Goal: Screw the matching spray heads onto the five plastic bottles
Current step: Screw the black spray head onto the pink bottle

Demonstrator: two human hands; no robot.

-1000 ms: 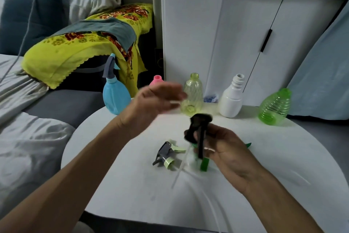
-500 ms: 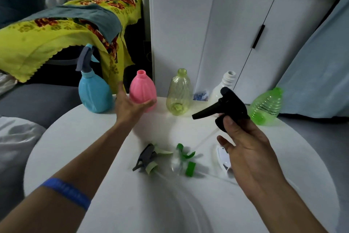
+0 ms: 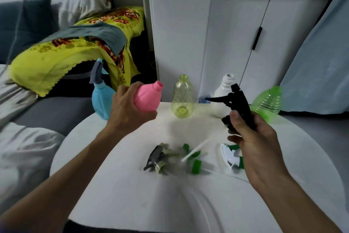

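Pink bottle [image 3: 148, 98] up in the left hand [image 3: 128, 112], black spray head [image 3: 238, 105] in the right hand [image 3: 253, 138].
Left fingers wrap the pink one, tilted, clear of the round table [image 3: 132, 195]; right fingers curl round the black head, its tube [image 3: 196, 149] hanging down; five bottles in all: blue [image 3: 101, 100] already capped, yellow [image 3: 182, 98], white [image 3: 223, 89] and green [image 3: 267, 103] open at the back; three loose heads lie between the arms: grey [image 3: 155, 158], green [image 3: 193, 159], white [image 3: 229, 155].

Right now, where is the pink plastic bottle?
The pink plastic bottle is held tilted in the left hand, between the blue spray bottle and the yellow-green clear bottle.
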